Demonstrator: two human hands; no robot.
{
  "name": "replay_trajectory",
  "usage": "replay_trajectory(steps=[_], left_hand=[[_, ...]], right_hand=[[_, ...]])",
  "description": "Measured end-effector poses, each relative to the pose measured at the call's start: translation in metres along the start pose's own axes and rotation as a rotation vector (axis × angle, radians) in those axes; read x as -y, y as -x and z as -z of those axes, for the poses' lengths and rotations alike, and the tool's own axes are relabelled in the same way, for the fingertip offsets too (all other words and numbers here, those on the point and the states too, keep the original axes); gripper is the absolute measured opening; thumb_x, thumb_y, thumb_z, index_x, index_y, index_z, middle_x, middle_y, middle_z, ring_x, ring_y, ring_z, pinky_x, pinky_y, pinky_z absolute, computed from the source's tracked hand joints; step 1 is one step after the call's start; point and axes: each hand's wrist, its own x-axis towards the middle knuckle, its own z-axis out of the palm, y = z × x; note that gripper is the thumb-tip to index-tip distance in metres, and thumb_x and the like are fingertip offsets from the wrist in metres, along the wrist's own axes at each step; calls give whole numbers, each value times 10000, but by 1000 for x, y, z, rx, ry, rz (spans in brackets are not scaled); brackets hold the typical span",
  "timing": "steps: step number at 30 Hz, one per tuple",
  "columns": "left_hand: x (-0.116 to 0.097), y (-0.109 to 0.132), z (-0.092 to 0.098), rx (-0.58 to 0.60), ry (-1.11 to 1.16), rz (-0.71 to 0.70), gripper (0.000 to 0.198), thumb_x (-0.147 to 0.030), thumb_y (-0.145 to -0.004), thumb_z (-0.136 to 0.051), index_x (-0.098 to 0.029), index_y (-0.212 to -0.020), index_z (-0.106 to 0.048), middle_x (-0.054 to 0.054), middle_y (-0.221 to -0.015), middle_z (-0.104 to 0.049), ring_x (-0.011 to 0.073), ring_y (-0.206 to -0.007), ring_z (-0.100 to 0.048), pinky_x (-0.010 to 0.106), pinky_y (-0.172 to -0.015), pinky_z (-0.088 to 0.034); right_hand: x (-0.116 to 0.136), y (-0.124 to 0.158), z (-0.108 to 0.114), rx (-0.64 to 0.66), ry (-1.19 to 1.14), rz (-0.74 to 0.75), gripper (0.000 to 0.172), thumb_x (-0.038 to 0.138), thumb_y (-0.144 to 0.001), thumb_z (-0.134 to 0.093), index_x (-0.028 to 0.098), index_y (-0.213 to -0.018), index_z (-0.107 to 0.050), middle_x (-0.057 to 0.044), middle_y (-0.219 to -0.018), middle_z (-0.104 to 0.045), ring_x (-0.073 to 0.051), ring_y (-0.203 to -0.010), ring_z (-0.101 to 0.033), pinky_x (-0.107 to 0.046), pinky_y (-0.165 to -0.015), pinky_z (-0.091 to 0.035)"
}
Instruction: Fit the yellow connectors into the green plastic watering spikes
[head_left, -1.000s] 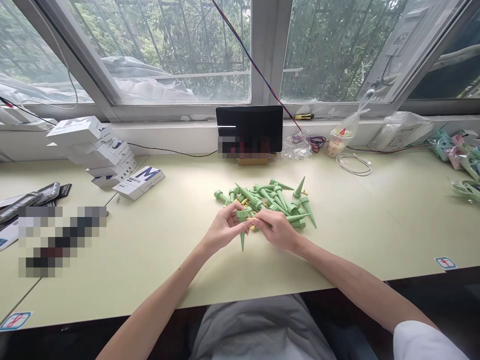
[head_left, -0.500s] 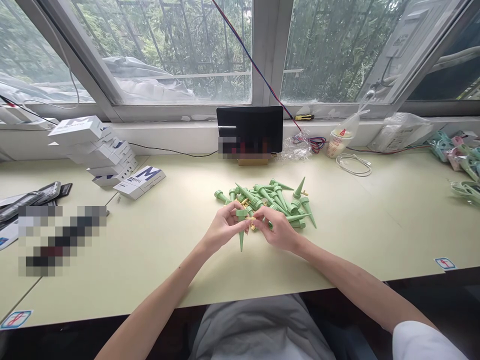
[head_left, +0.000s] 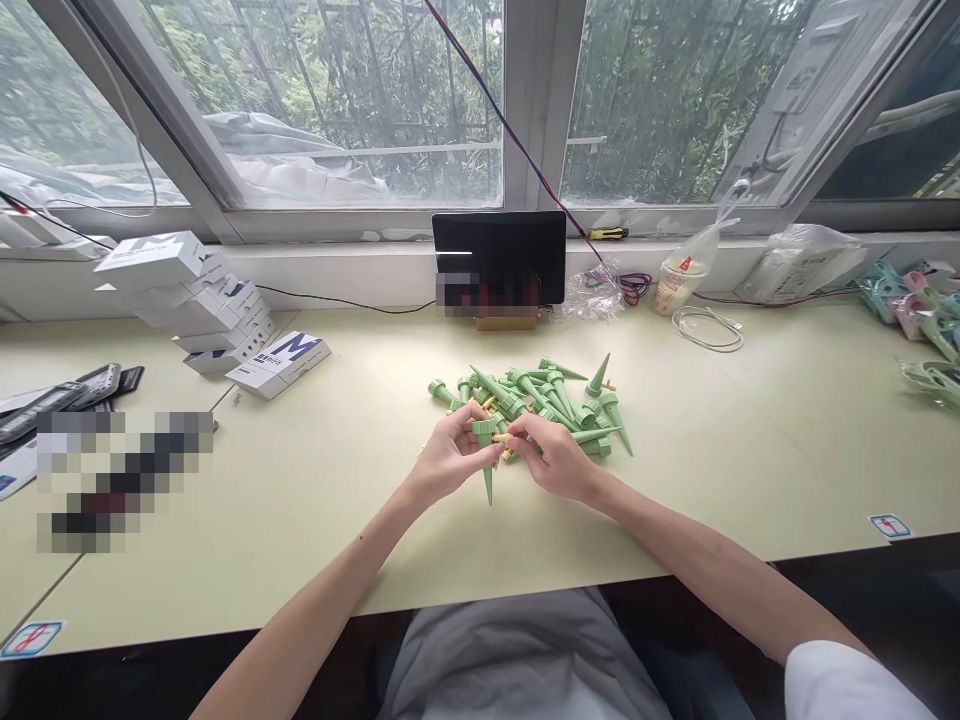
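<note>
My left hand (head_left: 447, 462) is closed around a green cone-shaped spike (head_left: 486, 455), held with its tip pointing down toward me. My right hand (head_left: 556, 458) pinches a small yellow peg (head_left: 502, 437) against the spike's wide top end. Both hands hover just above the pale green table (head_left: 300, 500). Right behind them lies a pile of several more green spikes (head_left: 547, 400) mixed with a few yellow pegs.
A dark tablet (head_left: 499, 258) stands at the back against the window sill. Stacked white boxes (head_left: 187, 300) sit at the left, dark devices (head_left: 60, 395) further left. A bagged cup (head_left: 679, 275), a white cable (head_left: 707, 328) and pastel clips (head_left: 919, 310) lie at the right.
The spike in my left hand has tilted slightly, its tip swinging a little to the right. Both hands stay in the same place, working the yellow peg at the spike's top.
</note>
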Motion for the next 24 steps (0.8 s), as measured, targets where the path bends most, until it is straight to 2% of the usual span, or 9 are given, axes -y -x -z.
replay_trajectory(steps=[9,17,24], left_hand=[[4,1,-2,-26,-87,-21,303,-302,-823,-739,-202,-886,-460,-24,-758,-594,106,-665,-572,241,-629,-480],[4,3,-1,-29,-184,-32,309,-325,-825,-731,-204,-927,-466,14,-846,-641,135,-746,-628,266,-684,-514],[4,2,0,-64,-199,-45,310,-345,-818,-734,-199,-909,-477,5,-816,-624,120,-695,-599,264,-670,-514]], right_hand=[[2,-2,2,2,57,50,200,250,-1030,-404,207,-864,-507,-26,-757,-610,-140,-629,-536,-252,-571,-385],[1,-2,2,21,87,78,251,260,-1044,-364,204,-843,-501,-20,-731,-583,-138,-613,-501,-259,-574,-366],[3,-3,2,-15,3,-15,219,280,-1029,-445,196,-861,-558,-13,-734,-597,-128,-619,-528,-250,-581,-409]])
